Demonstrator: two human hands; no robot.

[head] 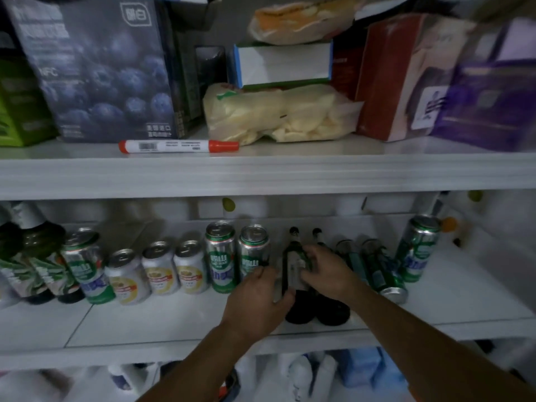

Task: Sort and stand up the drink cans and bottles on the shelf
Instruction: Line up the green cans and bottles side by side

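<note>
On the white middle shelf (174,323) a dark glass bottle (291,265) stands upright, with both hands around it. My left hand (255,303) grips its lower body from the left; my right hand (324,271) holds its label side from the right. A second dark bottle (319,236) stands just behind my right hand. Left of them stand two tall green cans (223,256), then three short yellow-labelled cans (159,268) and another tall green can (85,265). To the right, two green cans (383,271) lie on their sides and one tall green can (417,248) stands.
Two dark bottles with leafy labels (37,256) stand at the far left. The upper shelf holds a blueberry carton (95,71), boxes, bagged food (278,111) and a red-capped marker (179,146) near its front edge. White and blue bottles (319,375) fill the shelf below.
</note>
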